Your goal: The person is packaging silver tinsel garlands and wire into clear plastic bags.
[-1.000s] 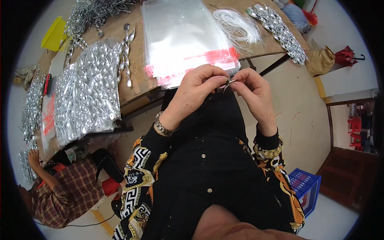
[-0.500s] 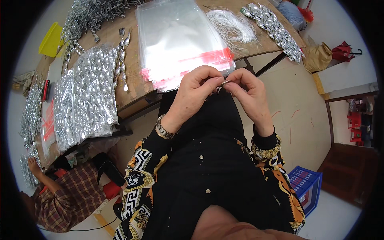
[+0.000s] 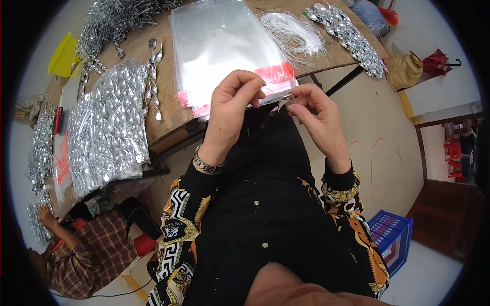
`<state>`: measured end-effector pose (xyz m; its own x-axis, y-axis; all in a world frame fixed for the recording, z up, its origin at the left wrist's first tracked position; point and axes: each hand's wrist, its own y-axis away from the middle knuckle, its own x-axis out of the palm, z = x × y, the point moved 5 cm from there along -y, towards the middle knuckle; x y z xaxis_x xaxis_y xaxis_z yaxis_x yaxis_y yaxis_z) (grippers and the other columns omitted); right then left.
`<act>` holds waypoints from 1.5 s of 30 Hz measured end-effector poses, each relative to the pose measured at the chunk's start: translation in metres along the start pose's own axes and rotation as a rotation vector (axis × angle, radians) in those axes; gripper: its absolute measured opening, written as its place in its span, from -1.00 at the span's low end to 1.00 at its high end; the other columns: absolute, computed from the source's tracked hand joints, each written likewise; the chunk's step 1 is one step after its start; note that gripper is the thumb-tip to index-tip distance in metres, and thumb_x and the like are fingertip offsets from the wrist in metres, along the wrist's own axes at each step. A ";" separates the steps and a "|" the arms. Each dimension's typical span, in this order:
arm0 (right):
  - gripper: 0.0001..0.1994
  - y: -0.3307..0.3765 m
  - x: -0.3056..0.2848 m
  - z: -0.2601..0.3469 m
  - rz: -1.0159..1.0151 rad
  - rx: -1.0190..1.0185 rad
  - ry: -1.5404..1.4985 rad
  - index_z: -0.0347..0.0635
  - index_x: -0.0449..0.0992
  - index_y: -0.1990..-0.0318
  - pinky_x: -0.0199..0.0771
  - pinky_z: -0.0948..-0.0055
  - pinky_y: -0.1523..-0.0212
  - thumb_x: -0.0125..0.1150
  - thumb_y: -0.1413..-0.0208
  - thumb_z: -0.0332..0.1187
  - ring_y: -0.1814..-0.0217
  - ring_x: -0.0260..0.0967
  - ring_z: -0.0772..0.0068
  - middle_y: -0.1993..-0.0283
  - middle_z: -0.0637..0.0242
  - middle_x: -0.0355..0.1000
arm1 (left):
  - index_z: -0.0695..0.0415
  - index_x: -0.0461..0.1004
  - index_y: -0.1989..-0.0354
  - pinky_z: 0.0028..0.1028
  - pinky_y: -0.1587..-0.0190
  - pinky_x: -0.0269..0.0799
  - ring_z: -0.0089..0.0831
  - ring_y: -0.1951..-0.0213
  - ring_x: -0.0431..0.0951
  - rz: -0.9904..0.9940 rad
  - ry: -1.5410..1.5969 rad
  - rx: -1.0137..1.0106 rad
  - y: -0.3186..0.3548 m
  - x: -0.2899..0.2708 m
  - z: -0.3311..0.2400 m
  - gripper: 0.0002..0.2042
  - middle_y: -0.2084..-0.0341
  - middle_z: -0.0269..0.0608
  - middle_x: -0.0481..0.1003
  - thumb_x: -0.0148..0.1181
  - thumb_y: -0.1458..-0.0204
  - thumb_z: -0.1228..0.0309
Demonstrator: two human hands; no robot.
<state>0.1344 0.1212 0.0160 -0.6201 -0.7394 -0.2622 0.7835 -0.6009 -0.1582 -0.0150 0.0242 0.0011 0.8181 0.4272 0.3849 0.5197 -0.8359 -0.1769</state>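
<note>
My left hand (image 3: 229, 109) is raised over the table's near edge, thumb and fingertips pinched together; what they hold, if anything, is too small to make out. To its right, a thin, curved silvery strip (image 3: 281, 103) hangs from the pinched fingers of my right hand (image 3: 322, 115). Just beyond both hands lies a stack of clear plastic bags (image 3: 217, 43) with red-edged flaps. Right of the stack sits a bundle of white string (image 3: 292, 31). Farther right, twisted silver ornaments (image 3: 347, 38) lie in a bunch at the table corner.
At left on the wooden table (image 3: 168, 115) are a filled bag of silver twists (image 3: 109, 122), loose twists (image 3: 152, 84) and a tangled silver pile (image 3: 122, 20). A yellow container (image 3: 62, 55) stands beyond. A person in a plaid shirt (image 3: 94, 250) works lower left. A blue crate (image 3: 390, 239) stands lower right.
My hands have moved apart: the left went up and to the left, away from the right. The silvery strip shows more clearly at my right fingertips.
</note>
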 end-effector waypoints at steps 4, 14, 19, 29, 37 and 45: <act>-0.77 -0.002 -0.008 0.002 -0.040 -0.020 -0.049 -0.25 0.41 0.05 0.18 0.73 0.47 0.12 -0.11 -0.51 0.44 0.27 0.76 0.45 0.46 0.39 | 0.19 0.41 0.25 -0.60 0.29 0.37 -0.59 0.31 0.46 -0.074 0.119 0.055 -0.006 -0.013 -0.010 -0.91 0.25 -0.22 0.51 -0.03 -0.19 0.49; -0.86 0.000 -0.021 0.006 0.300 0.105 -0.411 -0.29 0.44 0.18 0.11 0.73 0.58 0.01 -0.11 -0.54 0.60 0.15 0.75 0.37 0.23 0.47 | 0.18 0.33 0.19 -0.55 0.28 0.40 -0.50 0.35 0.50 -0.094 0.267 0.157 -0.017 -0.038 -0.024 -0.90 0.21 0.01 0.52 -0.13 -0.25 0.47; -0.84 -0.001 -0.023 0.013 0.360 0.050 -0.741 -0.30 0.40 0.20 0.03 0.72 0.65 -0.07 -0.08 -0.61 0.72 0.00 0.77 0.32 0.11 0.49 | 0.18 0.33 0.19 -0.54 0.28 0.40 -0.50 0.36 0.50 -0.080 0.263 0.187 -0.018 -0.038 -0.031 -0.89 0.24 0.01 0.52 -0.14 -0.26 0.46; -0.82 -0.016 -0.023 0.033 0.257 -0.116 -0.676 -0.29 0.38 0.20 0.03 0.73 0.63 -0.12 -0.08 -0.64 0.72 -0.03 0.79 0.28 0.10 0.52 | 0.17 0.32 0.18 -0.54 0.28 0.39 -0.50 0.38 0.48 -0.063 0.223 0.227 -0.017 -0.036 -0.039 -0.88 0.28 -0.03 0.53 -0.16 -0.27 0.44; -0.92 -0.041 -0.009 0.045 0.051 -0.187 -0.284 -0.29 0.47 0.27 0.13 0.74 0.49 0.05 -0.13 -0.55 0.53 0.14 0.75 0.37 0.32 0.46 | 0.16 0.32 0.18 -0.56 0.29 0.37 -0.53 0.40 0.45 -0.021 0.134 0.291 -0.021 -0.025 -0.062 -0.90 0.34 -0.10 0.53 -0.14 -0.26 0.44; -0.95 -0.050 0.016 0.055 0.039 -0.182 -0.250 -0.30 0.48 0.29 0.23 0.72 0.39 0.15 -0.08 -0.55 0.43 0.22 0.74 0.36 0.45 0.42 | 0.17 0.36 0.25 -0.65 0.47 0.23 -0.63 0.53 0.32 -0.033 0.093 0.202 -0.011 -0.010 -0.060 -0.93 0.57 -0.36 0.36 -0.05 -0.22 0.48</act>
<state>0.0831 0.1226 0.0724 -0.5629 -0.8259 -0.0330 0.7872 -0.5235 -0.3261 -0.0442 0.0087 0.0532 0.7787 0.4115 0.4736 0.5920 -0.7320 -0.3373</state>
